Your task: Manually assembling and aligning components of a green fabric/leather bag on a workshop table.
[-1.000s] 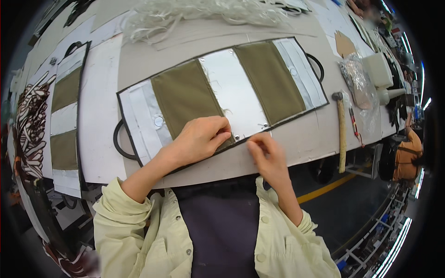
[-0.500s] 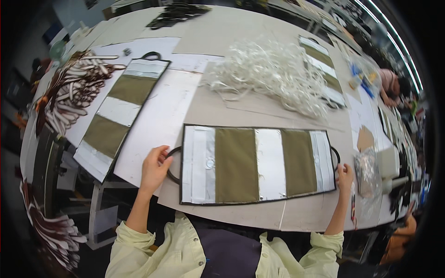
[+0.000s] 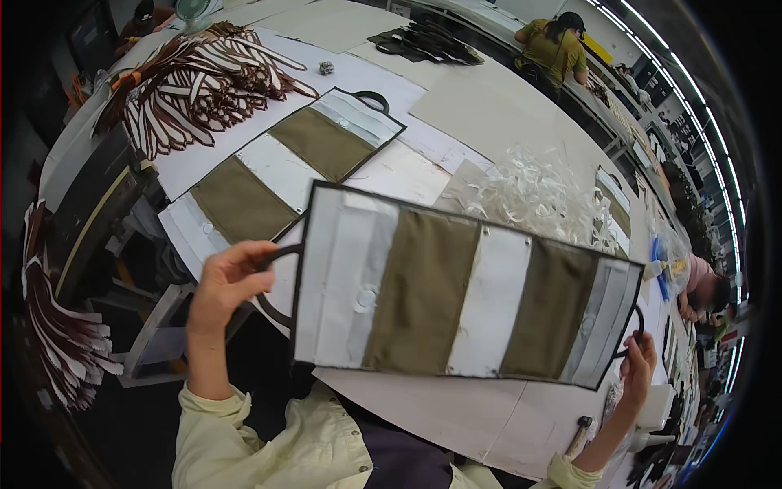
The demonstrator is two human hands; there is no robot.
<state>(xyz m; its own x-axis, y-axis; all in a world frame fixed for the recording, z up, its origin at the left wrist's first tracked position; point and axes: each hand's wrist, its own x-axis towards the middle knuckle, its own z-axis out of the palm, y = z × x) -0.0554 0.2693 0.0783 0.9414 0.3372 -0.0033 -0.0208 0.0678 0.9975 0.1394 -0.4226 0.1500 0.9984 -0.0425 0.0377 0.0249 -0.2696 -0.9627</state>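
A flat, opened-out bag panel (image 3: pixel 423 293) with olive and white bands, dark edging and a dark loop handle at each end is lifted and tilted above the table. My left hand (image 3: pixel 228 285) pinches its left handle (image 3: pixel 281 251) between thumb and fingers. At the other end my right hand (image 3: pixel 639 363) has its fingers closed on the right handle (image 3: pixel 639 322). Round snaps show on the pale end strips. A second, similar bag panel (image 3: pixel 281 159) lies beyond my left hand, partly covered by the lifted one.
Bundled brown-and-white strips (image 3: pixel 191 98) lie at the far left. White ribbon scraps (image 3: pixel 538 196) pile up behind the panel, beside another bag panel (image 3: pixel 612 204). Dark handle pieces (image 3: pixel 428 41) sit at the table's far side. A person (image 3: pixel 555 50) works in the background.
The bag panel has come up off the table, tilting with its right end lower. My left hand has closed on its handle. The view has swung, moving the background.
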